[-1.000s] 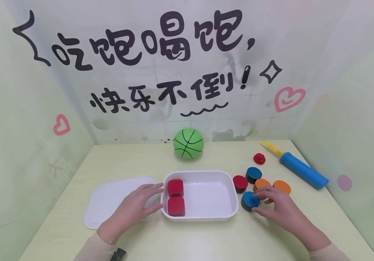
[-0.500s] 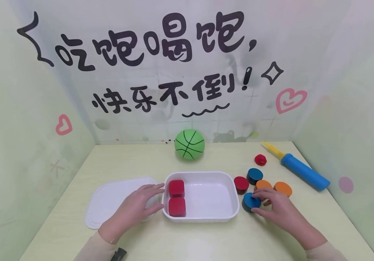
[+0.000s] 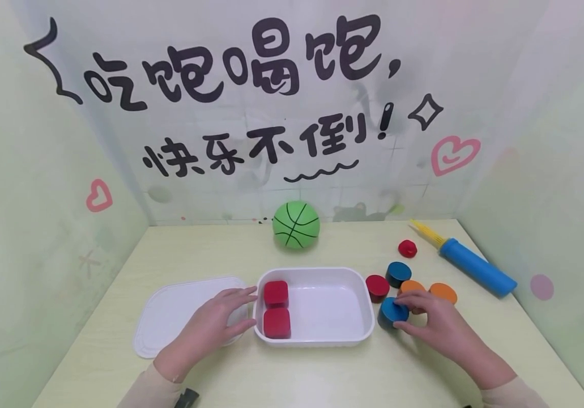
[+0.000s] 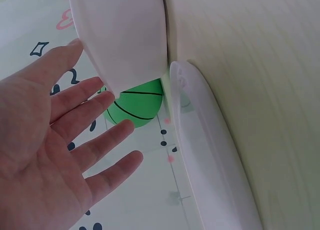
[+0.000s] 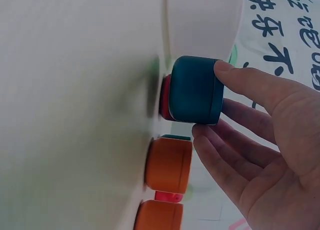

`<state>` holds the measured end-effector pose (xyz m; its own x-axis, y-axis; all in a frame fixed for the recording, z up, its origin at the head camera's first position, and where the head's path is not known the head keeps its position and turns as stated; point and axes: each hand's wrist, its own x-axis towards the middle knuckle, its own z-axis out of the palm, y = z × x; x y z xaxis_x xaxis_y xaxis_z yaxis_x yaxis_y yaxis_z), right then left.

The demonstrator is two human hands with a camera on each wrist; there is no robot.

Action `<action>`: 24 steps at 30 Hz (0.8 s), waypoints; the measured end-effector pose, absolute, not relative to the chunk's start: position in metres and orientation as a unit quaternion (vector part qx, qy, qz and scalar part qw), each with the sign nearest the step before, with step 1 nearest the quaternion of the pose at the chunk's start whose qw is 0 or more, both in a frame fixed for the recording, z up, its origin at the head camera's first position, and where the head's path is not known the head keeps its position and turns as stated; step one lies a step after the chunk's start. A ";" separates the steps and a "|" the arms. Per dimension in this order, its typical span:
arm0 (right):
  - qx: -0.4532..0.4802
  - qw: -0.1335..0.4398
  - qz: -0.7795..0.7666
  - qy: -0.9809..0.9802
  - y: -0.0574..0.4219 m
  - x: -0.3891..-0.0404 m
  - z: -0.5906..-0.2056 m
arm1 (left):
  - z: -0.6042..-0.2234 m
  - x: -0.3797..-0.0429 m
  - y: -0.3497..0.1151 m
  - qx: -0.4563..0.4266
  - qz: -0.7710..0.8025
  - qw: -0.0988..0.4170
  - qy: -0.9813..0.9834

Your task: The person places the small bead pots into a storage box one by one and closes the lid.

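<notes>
My right hand (image 3: 439, 326) pinches a small blue lidded jar (image 5: 195, 90) near its lid, thumb on one side and fingertips on the other. A gap shows between the jar and the table in the right wrist view. My left hand (image 3: 207, 326) has its fingers extended, with fingertips right at the left rim of a white rectangular box (image 3: 317, 342). Inside the box, along its left end, a red square-topped block (image 3: 275, 293) and a second red block (image 3: 277, 323) sit one behind the other. A white lid (image 3: 169, 309) lies partly beneath the left hand in the head view.
Right of the box stand a red jar (image 3: 377, 288), another blue jar (image 3: 399, 273) and two orange jars (image 3: 443, 292). Behind them lie a small red item (image 3: 407, 248) and a blue hand pump (image 3: 477, 266) with a yellow nozzle. A green ball (image 3: 295, 224) rests by the back wall.
The blue jar in my right hand has risen slightly from the table, still pinched. My left hand stays at the box rim.
</notes>
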<state>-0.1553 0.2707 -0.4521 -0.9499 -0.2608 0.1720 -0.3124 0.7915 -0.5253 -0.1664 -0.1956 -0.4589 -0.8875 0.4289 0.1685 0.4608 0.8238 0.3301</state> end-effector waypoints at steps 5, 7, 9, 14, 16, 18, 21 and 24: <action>0.165 0.072 0.285 -0.941 0.270 -0.155 -0.440 | -0.459 -0.167 -0.196 -0.236 -0.186 0.048 -0.953; 0.173 0.089 0.277 -0.941 0.270 -0.156 -0.435 | -0.460 -0.167 -0.196 -0.236 -0.184 0.048 -0.953; 0.180 0.104 0.269 -0.941 0.268 -0.156 -0.429 | -0.460 -0.167 -0.196 -0.236 -0.181 0.047 -0.953; 0.187 0.117 0.270 -0.937 0.260 -0.157 -0.417 | -0.460 -0.167 -0.196 -0.238 -0.181 0.049 -0.953; 0.192 0.121 0.273 -0.935 0.255 -0.157 -0.413 | -0.459 -0.167 -0.196 -0.238 -0.182 0.049 -0.953; 0.194 0.125 0.277 -0.933 0.248 -0.158 -0.411 | -0.458 -0.166 -0.196 -0.237 -0.183 0.048 -0.953; 0.197 0.115 0.285 -0.931 0.236 -0.160 -0.408 | -0.458 -0.166 -0.196 -0.236 -0.183 0.045 -0.953; 0.203 0.085 0.305 -0.926 0.223 -0.164 -0.409 | -0.457 -0.166 -0.195 -0.234 -0.184 0.043 -0.954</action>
<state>-0.1636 0.2229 -0.4089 -0.9029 -0.3247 0.2817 -0.4286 0.7308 -0.5312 -0.1656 -0.1954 -0.4569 -0.8870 0.4301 0.1680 0.4617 0.8232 0.3304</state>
